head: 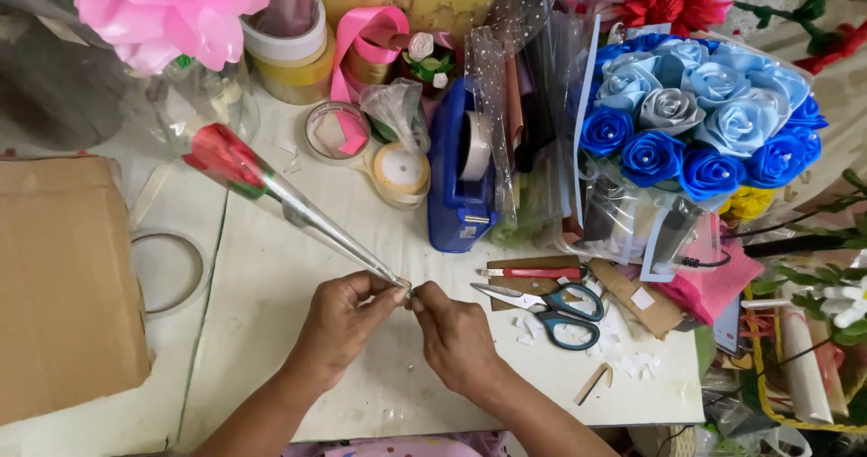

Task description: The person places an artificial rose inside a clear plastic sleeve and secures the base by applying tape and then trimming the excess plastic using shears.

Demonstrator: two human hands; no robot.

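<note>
Right now you are pinching the narrow bottom tip of the wrapped red rose (271, 189) between both hands: your left hand (348, 317) is gripping the clear cone's point with thumb and forefinger, and your right hand (454, 335) is closing its fingertips on the same tip from the other side. The flower is slanting up and left over the white table (271, 285), its head near the glass vase (200, 96). You seem to be sealing or twisting the wrap's end; the blue tape dispenser (461, 181) and scissors (551, 311) are lying nearby.
</note>
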